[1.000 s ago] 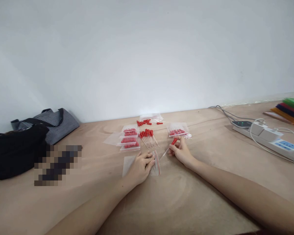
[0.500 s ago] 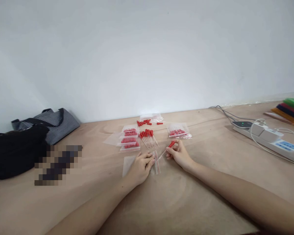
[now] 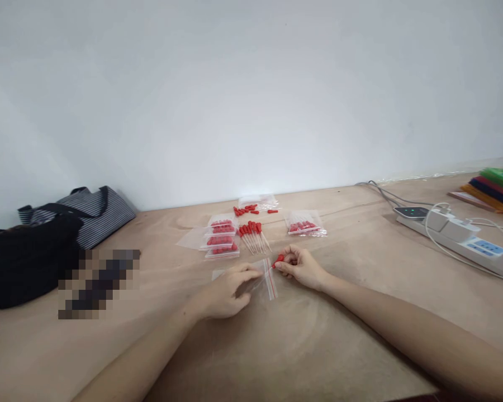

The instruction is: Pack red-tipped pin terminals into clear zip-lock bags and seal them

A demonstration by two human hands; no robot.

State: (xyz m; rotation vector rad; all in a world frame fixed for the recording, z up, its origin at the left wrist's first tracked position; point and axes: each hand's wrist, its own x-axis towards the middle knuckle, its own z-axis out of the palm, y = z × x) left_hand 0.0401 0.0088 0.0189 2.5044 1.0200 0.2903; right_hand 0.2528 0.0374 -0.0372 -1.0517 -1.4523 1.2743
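My right hand [image 3: 304,269] is closed on a dropper by its red rubber bulb [image 3: 279,258]. The dropper's thin tube points left and lies across the mouth of a clear zip bag [image 3: 271,286] with a red stripe; it appears to be inside. My left hand [image 3: 226,293] rests over the bag's other end, thumb and index finger spread apart, covering much of it. Just beyond the hands, several droppers [image 3: 255,237] lie side by side, bulbs away from me.
Filled zip bags [image 3: 222,241] overlap at the left, and more filled bags [image 3: 305,223] lie at the right. Loose red bulbs [image 3: 245,210] sit near the wall. A power strip [image 3: 465,237] with cables stands far right; a striped bag [image 3: 104,215] is far left.
My right hand has moved left and slightly down, bringing the dropper's tube further over the bag. My left hand has slid left, and its thumb has parted from its fingers.
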